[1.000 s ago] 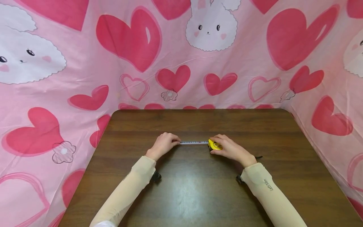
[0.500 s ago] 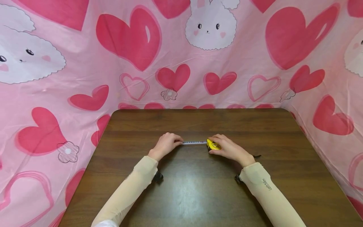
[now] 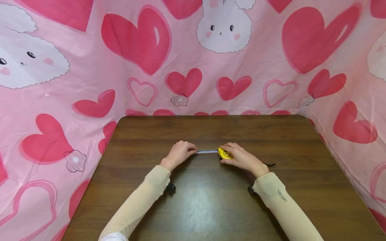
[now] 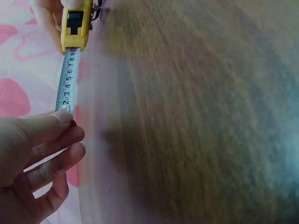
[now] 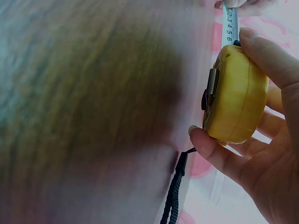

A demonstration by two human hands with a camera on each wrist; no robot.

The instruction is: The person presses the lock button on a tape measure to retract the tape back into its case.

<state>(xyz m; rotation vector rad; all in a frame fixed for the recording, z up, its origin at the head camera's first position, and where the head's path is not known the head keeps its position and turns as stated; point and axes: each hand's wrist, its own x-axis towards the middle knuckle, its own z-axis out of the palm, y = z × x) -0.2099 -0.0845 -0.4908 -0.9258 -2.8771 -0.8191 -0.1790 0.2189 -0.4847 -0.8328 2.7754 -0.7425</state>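
A yellow tape measure [image 3: 224, 154] is in my right hand [image 3: 239, 158], gripped by its case between thumb and fingers in the right wrist view. A short length of white blade [image 3: 207, 151] runs out of the case to the left. My left hand [image 3: 180, 153] pinches the blade's free end between thumb and index finger. The left wrist view shows blade numbers [image 4: 67, 84] from about 2 to 9 between hand and case, beside a black lock button [image 4: 74, 22]. A black wrist strap [image 5: 174, 191] hangs from the case.
Both hands are over a brown wooden table [image 3: 193, 207]. A pink cloth [image 3: 193, 60] printed with hearts and rabbits stands behind it and along both sides. Small black devices [image 3: 171, 188] sit at both wrists.
My hands have come closer together, the left moving right and the right moving slightly left. The exposed blade between them has become shorter. Both grips stay the same.
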